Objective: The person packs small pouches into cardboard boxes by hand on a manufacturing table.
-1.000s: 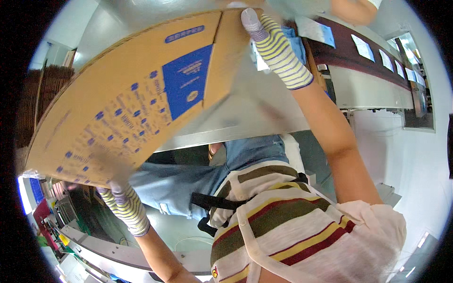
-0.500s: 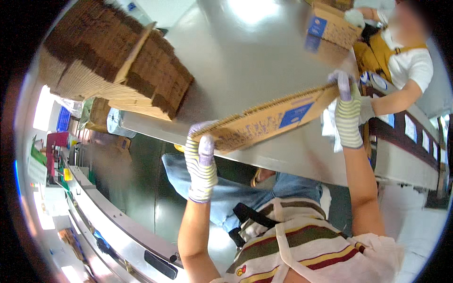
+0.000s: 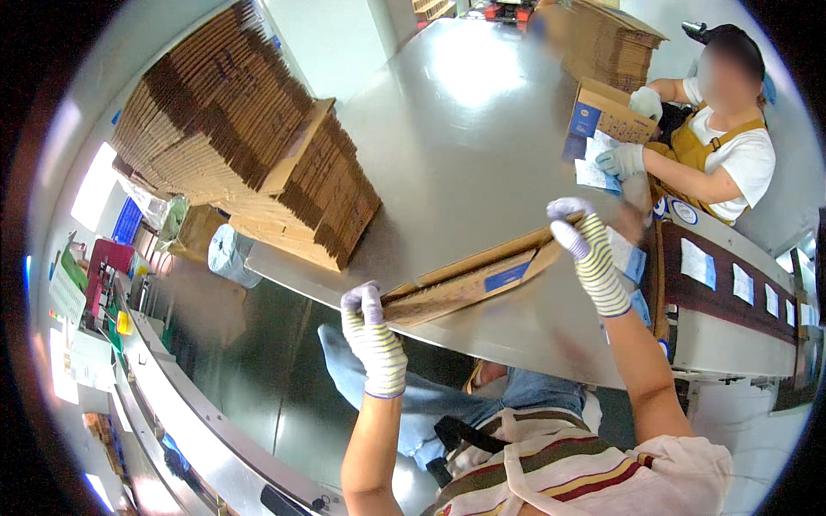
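Observation:
A brown cardboard box (image 3: 460,294), still nearly flat and with a blue printed patch, spans the space between my hands over the near edge of the metal table (image 3: 447,163). A narrow gap shows along its top between the panels. My left hand (image 3: 372,337), in a striped knit glove, is closed on its left end. At the right end, my right hand (image 3: 589,254), gloved alike, has its fingers closed around the upper corner. The box's far side is hidden.
Tall stacks of flattened boxes (image 3: 249,146) stand at the left of the table. On the right a co-worker (image 3: 727,146) handles an open box (image 3: 615,112) and white-and-blue packets (image 3: 598,163). Beside them, a dark conveyor belt (image 3: 727,275) carries more packets. A blue roll (image 3: 232,254) sits at the table's left corner.
Both hands have lowered the box toward me, and my right hand has shifted left. A gap now shows between its panels. The co-worker's hand has drawn back from my right hand with packets.

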Motion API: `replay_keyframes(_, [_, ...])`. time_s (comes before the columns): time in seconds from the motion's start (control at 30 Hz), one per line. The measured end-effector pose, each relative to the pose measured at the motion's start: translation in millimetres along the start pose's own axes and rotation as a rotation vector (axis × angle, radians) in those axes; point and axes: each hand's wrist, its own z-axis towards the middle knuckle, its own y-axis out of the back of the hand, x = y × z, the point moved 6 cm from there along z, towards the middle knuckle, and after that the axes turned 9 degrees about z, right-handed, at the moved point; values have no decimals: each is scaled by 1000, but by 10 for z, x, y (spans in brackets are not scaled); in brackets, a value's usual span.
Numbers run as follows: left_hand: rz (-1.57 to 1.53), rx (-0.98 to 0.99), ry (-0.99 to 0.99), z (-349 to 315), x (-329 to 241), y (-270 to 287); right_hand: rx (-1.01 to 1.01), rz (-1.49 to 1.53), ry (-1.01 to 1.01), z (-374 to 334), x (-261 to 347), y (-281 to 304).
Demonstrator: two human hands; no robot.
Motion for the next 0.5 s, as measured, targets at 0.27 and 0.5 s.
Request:
replay_keyframes(0.27, [-79,6,55,176,176,83,414,21,-381,-264,-165,-707])
replay_keyframes(0.5, [1000,562,-762,55,-393,-322,374,-549,-261,110,-426,-547])
